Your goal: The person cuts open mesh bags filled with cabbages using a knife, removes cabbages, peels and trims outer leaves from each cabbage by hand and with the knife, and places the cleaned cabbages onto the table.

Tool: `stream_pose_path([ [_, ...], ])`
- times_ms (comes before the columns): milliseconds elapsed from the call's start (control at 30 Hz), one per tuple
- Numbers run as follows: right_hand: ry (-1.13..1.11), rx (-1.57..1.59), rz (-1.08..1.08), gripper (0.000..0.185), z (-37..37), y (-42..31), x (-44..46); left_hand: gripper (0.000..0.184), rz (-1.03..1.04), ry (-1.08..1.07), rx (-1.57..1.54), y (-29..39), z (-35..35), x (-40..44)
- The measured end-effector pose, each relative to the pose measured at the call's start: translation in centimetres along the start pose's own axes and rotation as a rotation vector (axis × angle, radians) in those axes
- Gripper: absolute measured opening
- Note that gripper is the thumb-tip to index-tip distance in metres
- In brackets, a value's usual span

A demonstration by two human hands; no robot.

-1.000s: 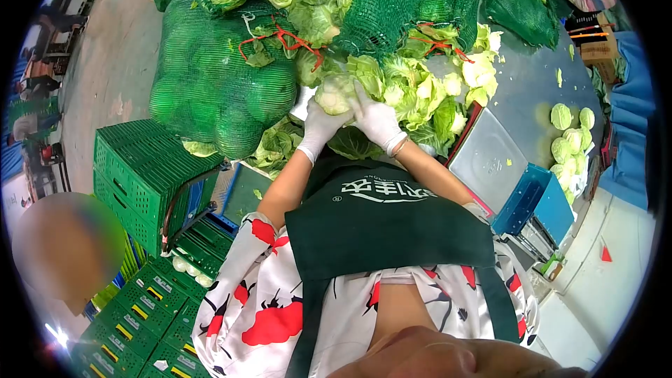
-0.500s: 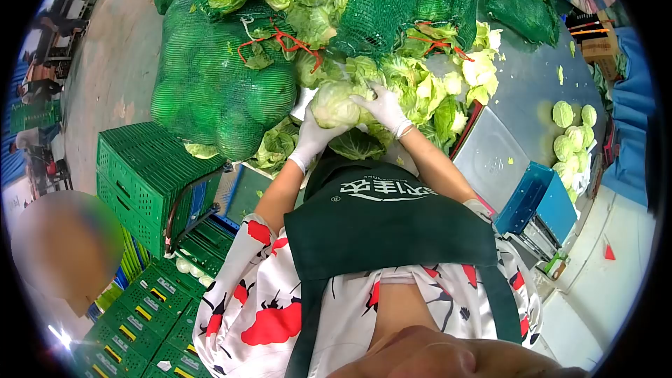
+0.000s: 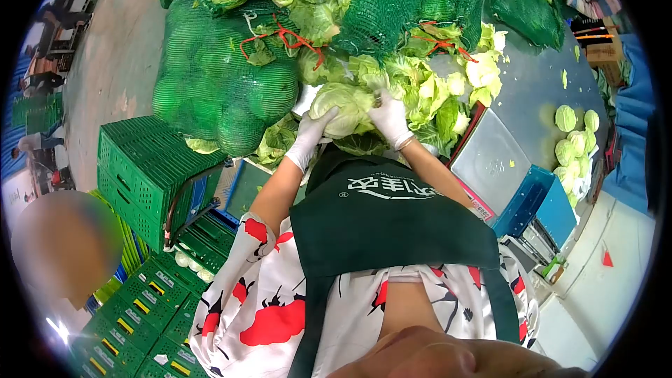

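Observation:
A pale green cabbage (image 3: 341, 108) is held in front of my apron, among loose leaves. My left hand (image 3: 312, 134), in a white glove, grips its lower left side, with the thumb and fingers curved around it. On the opposite side my gloved right hand (image 3: 390, 120) presses against the cabbage's outer right edge; its fingertips are partly hidden and slightly blurred. Loose cabbage leaves (image 3: 427, 94) lie heaped just right of that hand. Beneath the cabbage, a darker outer leaf (image 3: 360, 144) shows near the apron.
A green net sack (image 3: 224, 84) full of cabbages stands left, and another net (image 3: 392, 7) lies ahead. Green crates (image 3: 150, 168) are stacked at left. A grey-topped scale (image 3: 497, 150) and a blue bin (image 3: 535, 199) stand right, near several trimmed cabbages (image 3: 574, 143). A person (image 3: 66, 252) is at left.
My right hand has slid from the cabbage's upper face to its right side, moving slightly right and down. The left hand has shifted a little, still gripping the cabbage.

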State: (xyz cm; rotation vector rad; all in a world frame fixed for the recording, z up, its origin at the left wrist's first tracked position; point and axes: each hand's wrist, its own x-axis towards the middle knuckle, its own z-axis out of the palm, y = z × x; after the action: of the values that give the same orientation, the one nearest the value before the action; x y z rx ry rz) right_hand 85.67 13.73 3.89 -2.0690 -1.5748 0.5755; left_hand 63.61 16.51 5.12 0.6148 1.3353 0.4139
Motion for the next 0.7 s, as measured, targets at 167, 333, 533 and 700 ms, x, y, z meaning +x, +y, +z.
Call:
stream_pose_path([
  [167, 0.093, 0.237, 0.264, 0.028, -1.9, 4.7, 2.2, 0.096, 0.390, -0.108, 0.249, -0.9, -2.1, -0.1],
  [333, 0.201, 0.092, 0.245, 0.028, -6.8, 4.9, 2.3, 0.109, 0.837, -0.103, 1.175, 5.1, 1.2, -4.3],
  [533, 0.139, -0.241, 0.208, 0.060, -10.3, 3.4, 1.4, 0.117, 0.917, 0.177, 1.109, 2.4, 4.5, -1.7],
  [700, 0.194, -0.204, 0.000, 0.056, -11.4, -1.2, -1.9, 0.124, 0.700, 0.228, 1.085, 2.1, 5.9, -1.8],
])
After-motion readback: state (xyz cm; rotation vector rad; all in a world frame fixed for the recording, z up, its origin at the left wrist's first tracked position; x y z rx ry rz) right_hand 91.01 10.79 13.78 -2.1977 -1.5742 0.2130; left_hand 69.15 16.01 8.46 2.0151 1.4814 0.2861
